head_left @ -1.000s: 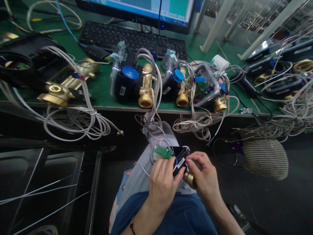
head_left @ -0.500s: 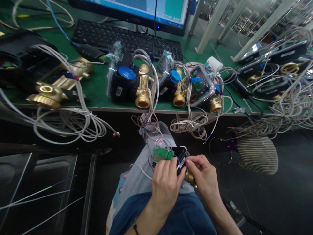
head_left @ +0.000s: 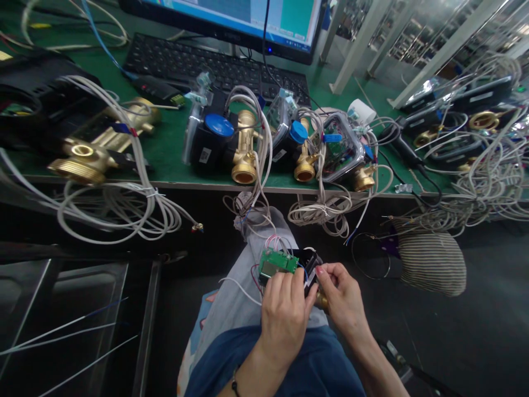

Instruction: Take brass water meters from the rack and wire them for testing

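A small black meter body (head_left: 309, 260) with a brass fitting (head_left: 321, 300) rests on my lap, with a green circuit board (head_left: 276, 263) lifted off its left side on thin wires. My left hand (head_left: 285, 315) is wrapped round the meter from the left, fingers closed just below the board. My right hand (head_left: 343, 300) grips the meter's right side, its fingertips pinched at the black housing beside the brass end. Most of the meter is hidden under both hands.
The green bench (head_left: 169, 149) carries a row of brass meters with blue caps (head_left: 231, 146), a large brass valve (head_left: 88, 157), a keyboard (head_left: 215, 66) and a monitor (head_left: 248, 19). Grey cable bundles (head_left: 124, 209) hang over its front edge. A striped cushion (head_left: 432, 262) lies at right.
Both hands have closed in a little on the meter and the brass fitting is now more covered. The view has shifted slightly; the bench items stay put.
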`<state>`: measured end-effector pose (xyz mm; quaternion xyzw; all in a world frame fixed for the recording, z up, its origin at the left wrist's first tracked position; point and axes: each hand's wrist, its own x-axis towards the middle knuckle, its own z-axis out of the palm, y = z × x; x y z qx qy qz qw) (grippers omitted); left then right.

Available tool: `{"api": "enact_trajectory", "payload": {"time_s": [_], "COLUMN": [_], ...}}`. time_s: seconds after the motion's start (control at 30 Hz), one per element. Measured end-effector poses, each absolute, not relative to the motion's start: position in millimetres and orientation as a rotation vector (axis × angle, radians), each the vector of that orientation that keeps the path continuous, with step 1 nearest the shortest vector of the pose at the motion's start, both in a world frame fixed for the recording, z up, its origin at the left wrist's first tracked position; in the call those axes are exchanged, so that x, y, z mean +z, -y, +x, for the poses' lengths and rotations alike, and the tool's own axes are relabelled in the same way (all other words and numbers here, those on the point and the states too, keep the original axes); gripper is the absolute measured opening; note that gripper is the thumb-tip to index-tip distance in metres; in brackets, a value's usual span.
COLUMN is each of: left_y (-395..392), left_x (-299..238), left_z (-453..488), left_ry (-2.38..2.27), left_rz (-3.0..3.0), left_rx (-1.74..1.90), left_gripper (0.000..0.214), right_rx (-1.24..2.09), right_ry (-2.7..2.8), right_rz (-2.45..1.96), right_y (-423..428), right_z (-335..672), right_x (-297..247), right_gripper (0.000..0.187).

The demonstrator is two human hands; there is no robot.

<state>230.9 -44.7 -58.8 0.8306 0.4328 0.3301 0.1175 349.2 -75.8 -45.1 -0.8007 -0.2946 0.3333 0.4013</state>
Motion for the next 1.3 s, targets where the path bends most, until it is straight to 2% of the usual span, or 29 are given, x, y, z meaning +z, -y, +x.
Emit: {"api": "enact_trajectory", "payload": {"time_s": [0.4,0.87,1.13,1.3], "left_y": [48.7,45.2,43.9,44.5], "left_x": [-56.8,-59.5,-59.6,-58.3], "left_z": [230.6,232.5,231.8,229.1], "left_ry": [-1.277,-1.295,-1.286,-1.277], "left_rz": [2.412,2.436,2.45,2.408], "left_rx": [0.947,0.938,0.965,0.95], "left_gripper": [0.021,0.023,0.025,0.025], "right_rx": [0.655,0.674,0.876,0.694], "right_ry": [1.135,0.976,0.759,1.088], "right_rz": [-2.004,-2.06,-2.024,-2.059], "right_y": [82.0,80.8,74.1,77.3], "right_z": [358.7,361.1,355.2,355.1], "right_x": [-46.1,-40.4,-42.0,-42.9], "right_gripper": [0.025,0.018,0.03,0.024]}}
